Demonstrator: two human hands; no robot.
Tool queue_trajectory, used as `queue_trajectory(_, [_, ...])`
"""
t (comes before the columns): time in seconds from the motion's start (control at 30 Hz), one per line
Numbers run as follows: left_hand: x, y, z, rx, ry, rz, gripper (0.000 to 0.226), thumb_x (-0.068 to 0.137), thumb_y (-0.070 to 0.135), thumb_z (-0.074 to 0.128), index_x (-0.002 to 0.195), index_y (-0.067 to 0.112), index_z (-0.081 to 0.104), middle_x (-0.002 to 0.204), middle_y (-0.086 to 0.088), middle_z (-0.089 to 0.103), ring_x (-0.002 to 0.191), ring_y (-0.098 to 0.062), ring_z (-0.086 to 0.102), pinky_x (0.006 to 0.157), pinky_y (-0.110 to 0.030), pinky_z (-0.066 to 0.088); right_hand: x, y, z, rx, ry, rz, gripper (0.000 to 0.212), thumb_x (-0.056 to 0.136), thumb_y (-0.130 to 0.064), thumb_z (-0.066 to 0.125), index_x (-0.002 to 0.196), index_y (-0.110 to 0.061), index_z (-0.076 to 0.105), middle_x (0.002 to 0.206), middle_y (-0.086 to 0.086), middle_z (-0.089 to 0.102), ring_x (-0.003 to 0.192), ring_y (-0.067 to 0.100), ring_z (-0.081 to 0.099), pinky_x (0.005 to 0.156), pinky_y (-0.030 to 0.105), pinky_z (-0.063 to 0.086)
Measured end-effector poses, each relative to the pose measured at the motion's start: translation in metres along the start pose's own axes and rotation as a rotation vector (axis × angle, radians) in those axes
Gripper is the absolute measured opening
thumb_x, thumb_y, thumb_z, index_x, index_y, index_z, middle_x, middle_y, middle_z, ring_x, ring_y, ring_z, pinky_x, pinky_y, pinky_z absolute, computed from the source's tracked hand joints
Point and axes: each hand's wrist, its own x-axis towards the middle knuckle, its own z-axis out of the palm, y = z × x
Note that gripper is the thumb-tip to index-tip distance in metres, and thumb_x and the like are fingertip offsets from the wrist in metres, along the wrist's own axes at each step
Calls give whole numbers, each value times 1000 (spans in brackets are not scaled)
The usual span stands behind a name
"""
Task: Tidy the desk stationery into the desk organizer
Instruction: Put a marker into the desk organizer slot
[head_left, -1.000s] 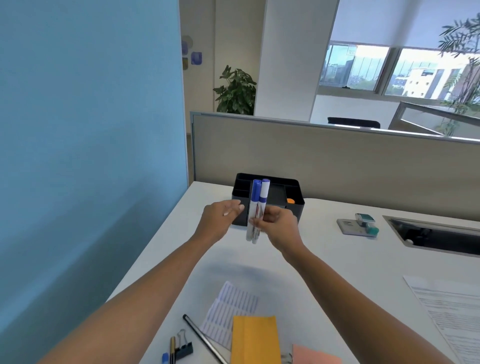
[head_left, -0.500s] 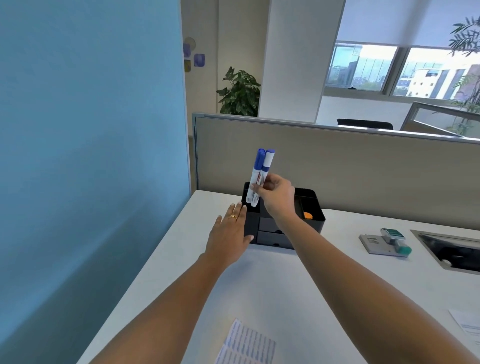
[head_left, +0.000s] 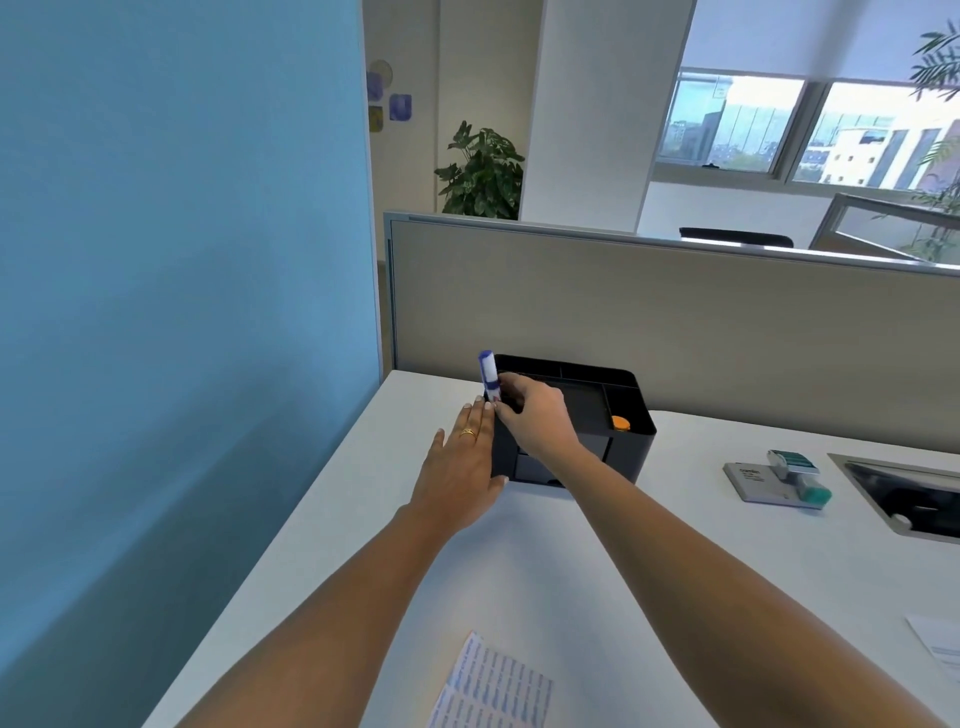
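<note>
Step in hand: stowing. The right hand (head_left: 535, 415) holds a blue-capped marker (head_left: 488, 376) upright, fingers (head_left: 511, 395) clamped on its barrel; blur hides whether it is one marker or two. Its lower end sits at the 10 o'clock corner of the organizer (head_left: 628, 447). The left hand (head_left: 460, 478) lies flat against the 9 o'clock wall, fingers straight, apparently steadying it. Next move, by judgement: lower straight down, then release. Room: the partition (head_left: 675, 322) is just behind at 12 o'clock, and the tabletop (head_left: 597, 571) edge is near at 9 o'clock. The dispenser (head_left: 779, 478) is well apart at 3 o'clock, and the paper (head_left: 493, 686) is well apart at 6 o'clock.
</note>
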Motion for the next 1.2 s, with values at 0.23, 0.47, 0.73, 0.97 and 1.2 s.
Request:
queue_trajectory(0.23, [2,3,-1,-35,-24,-3,80,93,36,49,147,12,-5,158,-3,-4,146,-20,0,117,-40,13,-6,1,-3,-69,-62,-6,41,95,-14,47,135,-11,45,129,10,57,113,22,56,96,28,43])
queue_trajectory(0.47, [5,7,1,-118,-33,-28,79,92,34,50,148,11,0,158,-5,4,146,-21,3,117,-41,22,-22,-6,-3,-81,-54,-25,37,93,-7,45,130,-8,51,127,11,58,115,24,54,98,28,41])
queue_trajectory(0.73, [-21,14,-11,-150,-107,-61,77,92,40,48,149,15,3,158,-3,6,145,-20,6,115,-44,25,-65,-12,-3,-71,-55,-7,47,91,-5,46,138,-7,42,146,7,39,136,20,34,112,28,25])
queue_trajectory(0.97, [-90,24,-32,-133,-198,-84,65,95,35,43,148,14,11,157,-2,12,144,-18,16,116,-38,23,-137,-19,6,-51,-121,-3,45,91,-11,49,136,-10,45,145,5,42,134,18,36,111,25,24])
queue_trajectory(1.2, [-166,21,-38,-141,-222,-92,54,96,27,42,145,14,23,153,-3,27,140,-17,28,115,-36,25,-211,-31,17,15,-188,-14,43,91,-11,50,134,-9,47,140,6,48,130,17,42,106,18,26])
